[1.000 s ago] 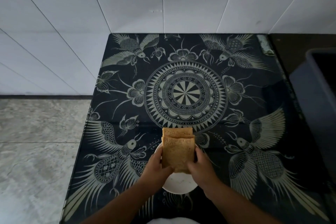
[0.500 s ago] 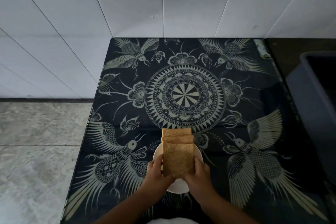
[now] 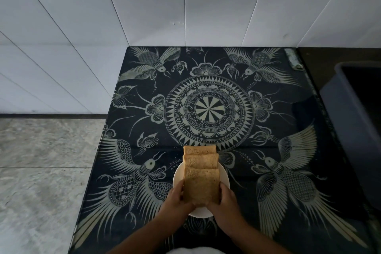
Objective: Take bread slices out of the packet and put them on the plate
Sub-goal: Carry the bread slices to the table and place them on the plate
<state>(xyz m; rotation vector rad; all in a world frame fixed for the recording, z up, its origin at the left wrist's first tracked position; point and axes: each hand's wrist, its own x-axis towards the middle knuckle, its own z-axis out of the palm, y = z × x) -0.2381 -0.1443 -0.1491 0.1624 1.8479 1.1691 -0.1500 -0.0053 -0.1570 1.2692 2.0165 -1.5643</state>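
Note:
A small white plate (image 3: 177, 173) sits near the front of the dark patterned table. Three brown bread slices (image 3: 201, 171) overlap on it in a row running away from me. My left hand (image 3: 175, 198) grips the left edge of the nearest slice and my right hand (image 3: 225, 200) grips its right edge. The two farther slices lie untouched, the farthest overhanging the plate's far rim. No packet is in view.
The table (image 3: 210, 107) carries a black cloth printed with birds and a round medallion, and it backs onto a white tiled wall. A dark grey bin (image 3: 350, 130) stands at the right edge. Grey stone floor (image 3: 41, 171) lies to the left.
The slices have fanned out from a tight stack into three stepped slices. Both hands have drawn slightly toward me with the nearest slice and lowered it onto the plate.

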